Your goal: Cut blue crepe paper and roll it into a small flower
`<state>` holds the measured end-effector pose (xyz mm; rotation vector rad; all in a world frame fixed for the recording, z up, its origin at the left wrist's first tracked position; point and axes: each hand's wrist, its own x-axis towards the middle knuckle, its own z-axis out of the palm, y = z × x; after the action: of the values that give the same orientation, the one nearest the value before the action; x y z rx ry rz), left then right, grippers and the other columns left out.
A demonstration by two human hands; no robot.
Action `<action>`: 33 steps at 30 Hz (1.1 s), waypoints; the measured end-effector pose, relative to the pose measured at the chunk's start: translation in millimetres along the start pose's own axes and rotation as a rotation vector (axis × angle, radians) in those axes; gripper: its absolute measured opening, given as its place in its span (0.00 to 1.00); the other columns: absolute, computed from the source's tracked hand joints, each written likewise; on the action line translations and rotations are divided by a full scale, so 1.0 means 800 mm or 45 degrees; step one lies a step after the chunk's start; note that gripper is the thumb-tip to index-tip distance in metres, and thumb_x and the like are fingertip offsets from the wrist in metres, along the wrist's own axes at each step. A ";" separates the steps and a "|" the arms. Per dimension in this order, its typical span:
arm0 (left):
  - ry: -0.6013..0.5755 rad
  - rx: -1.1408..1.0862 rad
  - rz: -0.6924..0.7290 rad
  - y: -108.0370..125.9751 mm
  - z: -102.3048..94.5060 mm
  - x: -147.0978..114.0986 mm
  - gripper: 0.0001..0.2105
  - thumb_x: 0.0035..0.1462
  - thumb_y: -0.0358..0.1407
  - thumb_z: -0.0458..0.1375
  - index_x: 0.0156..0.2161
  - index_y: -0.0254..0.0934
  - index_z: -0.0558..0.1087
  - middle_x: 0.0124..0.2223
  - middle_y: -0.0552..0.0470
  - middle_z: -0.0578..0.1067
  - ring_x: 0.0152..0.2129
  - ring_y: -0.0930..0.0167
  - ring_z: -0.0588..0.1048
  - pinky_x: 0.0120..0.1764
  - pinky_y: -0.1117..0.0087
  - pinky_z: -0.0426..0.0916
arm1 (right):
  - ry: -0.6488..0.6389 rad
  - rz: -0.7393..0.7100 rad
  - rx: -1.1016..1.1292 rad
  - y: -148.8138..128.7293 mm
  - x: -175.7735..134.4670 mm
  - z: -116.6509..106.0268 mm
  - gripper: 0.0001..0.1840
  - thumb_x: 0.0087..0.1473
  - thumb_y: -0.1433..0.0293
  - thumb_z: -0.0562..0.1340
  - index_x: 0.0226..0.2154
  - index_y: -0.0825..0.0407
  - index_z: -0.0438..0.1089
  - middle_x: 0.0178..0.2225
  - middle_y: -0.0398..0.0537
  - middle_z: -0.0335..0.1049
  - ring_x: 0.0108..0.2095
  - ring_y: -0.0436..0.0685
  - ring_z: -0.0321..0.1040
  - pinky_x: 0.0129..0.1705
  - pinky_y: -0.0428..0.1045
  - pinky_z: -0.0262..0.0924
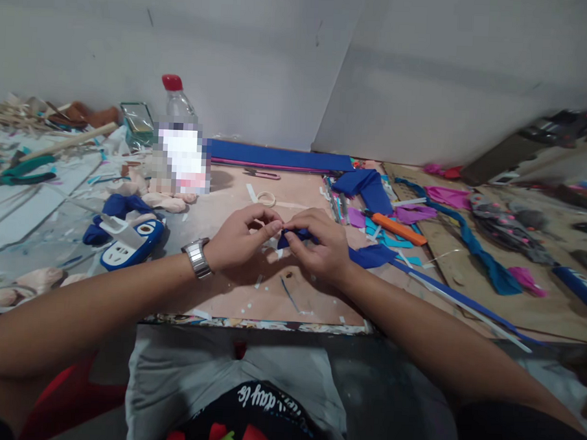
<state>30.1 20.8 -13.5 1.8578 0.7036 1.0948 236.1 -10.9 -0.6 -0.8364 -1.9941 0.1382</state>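
Note:
A blue fabric strip [372, 256] runs from my right hand [322, 246] out over the table to the right. My right hand is closed, with the thumb and fingers pinching the strip, and a short folded end shows between them. My left hand [244, 237], with a metal watch at its wrist, meets that end with thumb and forefinger pinched together at the fabric's edge. The fingertips hide the exact grip. Just beyond my hands lies a small cream tape ring [266, 199]. Below them, a thin dark thread [290, 294] and white scraps lie on the table.
A lit phone [183, 153] leans against a red-capped bottle [172, 84]. To the left are a blue-white power strip [133, 244] and green-handled pliers [26, 169]. Small snips [261, 173] lie before a long blue fabric band [279, 156]. An orange cutter [399, 229] lies right among fabric scraps.

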 end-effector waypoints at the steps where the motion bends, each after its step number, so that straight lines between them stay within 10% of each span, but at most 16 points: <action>1: -0.046 -0.054 -0.002 0.000 0.001 -0.001 0.16 0.68 0.49 0.59 0.43 0.36 0.76 0.41 0.47 0.79 0.38 0.68 0.77 0.44 0.65 0.73 | 0.000 0.010 0.010 -0.001 0.000 0.000 0.04 0.62 0.69 0.64 0.38 0.47 0.76 0.36 0.48 0.79 0.38 0.58 0.75 0.44 0.57 0.69; 6: -0.219 -0.136 0.035 -0.004 0.004 -0.003 0.15 0.65 0.45 0.63 0.48 0.36 0.75 0.45 0.44 0.80 0.39 0.68 0.78 0.43 0.66 0.74 | 0.027 0.033 0.043 -0.002 0.000 0.000 0.02 0.60 0.68 0.66 0.35 0.48 0.74 0.33 0.48 0.78 0.36 0.58 0.74 0.43 0.56 0.68; 19: -0.140 -0.043 -0.059 -0.001 0.002 -0.002 0.11 0.64 0.42 0.63 0.41 0.35 0.78 0.39 0.48 0.82 0.34 0.69 0.79 0.40 0.67 0.74 | 0.053 0.049 0.080 -0.003 0.001 -0.002 0.04 0.61 0.67 0.64 0.33 0.48 0.72 0.31 0.46 0.75 0.33 0.56 0.71 0.37 0.54 0.66; 33: 0.125 0.248 0.251 0.011 -0.005 -0.004 0.08 0.65 0.41 0.64 0.39 0.38 0.81 0.37 0.49 0.83 0.35 0.68 0.78 0.41 0.65 0.72 | 0.054 -0.020 0.031 0.003 -0.001 0.001 0.04 0.62 0.66 0.68 0.35 0.48 0.76 0.32 0.46 0.79 0.34 0.56 0.75 0.41 0.54 0.68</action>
<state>25.2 15.6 -6.3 2.0848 0.7161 1.2893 236.7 -9.4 -2.9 -0.8020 -1.9551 0.1344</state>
